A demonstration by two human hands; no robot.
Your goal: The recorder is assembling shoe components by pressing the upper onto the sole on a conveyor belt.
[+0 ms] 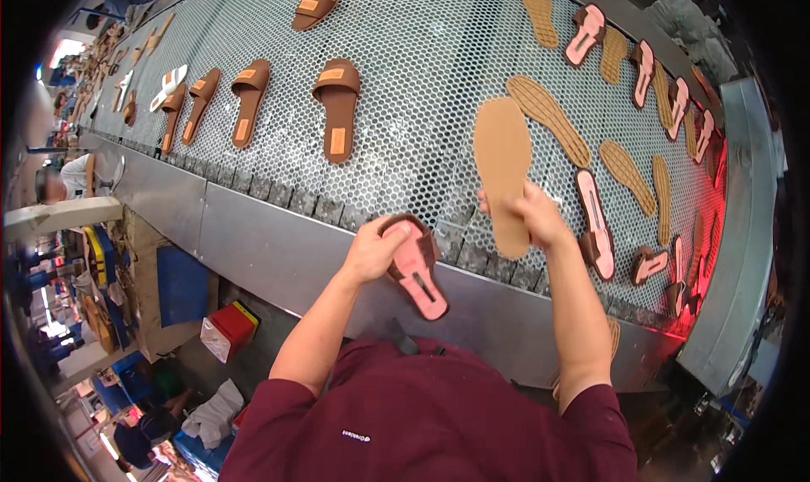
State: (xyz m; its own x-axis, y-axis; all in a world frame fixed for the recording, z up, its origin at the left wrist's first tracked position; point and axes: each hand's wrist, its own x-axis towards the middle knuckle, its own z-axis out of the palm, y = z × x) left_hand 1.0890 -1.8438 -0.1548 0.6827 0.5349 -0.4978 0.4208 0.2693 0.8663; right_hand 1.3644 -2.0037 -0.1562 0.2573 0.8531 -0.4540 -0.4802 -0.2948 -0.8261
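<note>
My left hand (369, 251) grips a brown slide sandal (416, 273) by its wide strap end, its thumb on the pink face, which has a dark slot near the narrow end. The sandal is tilted over the conveyor's near metal edge. My right hand (542, 217) holds a tan shoe sole (504, 144) near its lower end, the smooth flat face toward me and the wide end up. The sole and the sandal are apart. Beyond my right hand, a tan sole with a grid pattern (548, 119) and a pink-faced sandal (596, 225) lie on the belt.
The mesh conveyor belt (405, 60) runs from left to right before me. Several finished brown slides (337, 111) stand on its left part. More grid-patterned soles (628, 176) and pink-faced sandals lie at right, by a red-lit metal housing (732, 229). A red bin (228, 330) stands below left.
</note>
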